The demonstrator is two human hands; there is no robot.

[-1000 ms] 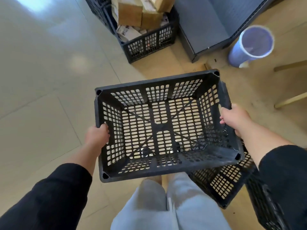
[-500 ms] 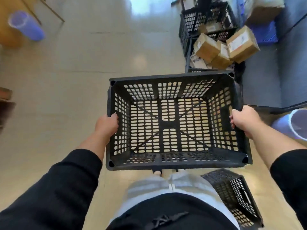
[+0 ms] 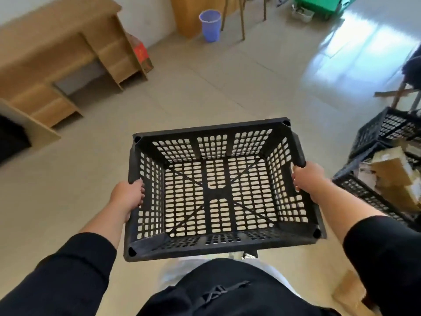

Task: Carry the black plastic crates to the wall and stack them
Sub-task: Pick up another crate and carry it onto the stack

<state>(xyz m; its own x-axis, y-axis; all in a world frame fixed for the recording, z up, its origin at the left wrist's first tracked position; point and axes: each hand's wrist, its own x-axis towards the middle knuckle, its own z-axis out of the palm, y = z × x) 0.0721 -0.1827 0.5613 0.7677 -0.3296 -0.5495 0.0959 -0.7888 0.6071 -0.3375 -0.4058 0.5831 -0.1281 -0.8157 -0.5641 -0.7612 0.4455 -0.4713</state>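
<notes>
An empty black plastic crate (image 3: 205,131) with a perforated floor and walls hangs in front of my waist, above the tiled floor. My left hand (image 3: 127,195) grips its left rim and my right hand (image 3: 306,177) grips its right rim. At the right edge stand two more black crates: a near one (image 3: 355,185) filled with cardboard boxes and a far one (image 3: 373,126) behind it. The white wall (image 3: 145,12) runs along the back left.
A wooden desk (image 3: 59,49) stands against the wall at the left, with a red box (image 3: 141,53) beside it. A purple waste bin (image 3: 210,26) and chair legs (image 3: 239,17) are at the back. A green cart (image 3: 319,3) is far right.
I have turned left with the crate held in both hands. The crates with boxes slid from the upper middle to the right edge, and the desk and wall came into view.
</notes>
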